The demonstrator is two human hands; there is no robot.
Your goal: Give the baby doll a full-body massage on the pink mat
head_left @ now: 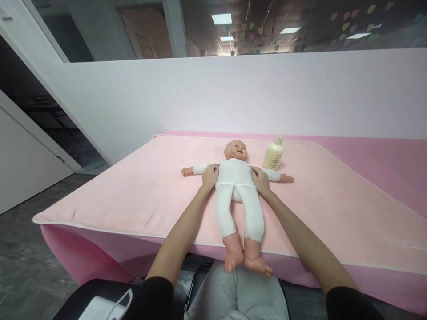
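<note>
A baby doll (235, 172) with a white cloth body lies on its back, arms spread out and head away from me. Its bare feet reach over the near edge of the pink pad. My left hand (210, 176) is at the doll's side, just below the armpit, with the fingers curled against the torso. On the opposite side, my right hand (260, 178) grips the torso in the same way. Some fingertips of both hands are hidden against the cloth. A pale yellow pump bottle (274, 154) stands upright by the doll's arm on the right, apart from my right hand.
The light pink pad (150, 191) covers a table draped in darker pink cloth (376, 164). A white wall (233, 95) with a window above it rises behind. A white device with a cable (100, 308) lies at lower left, beside my lap.
</note>
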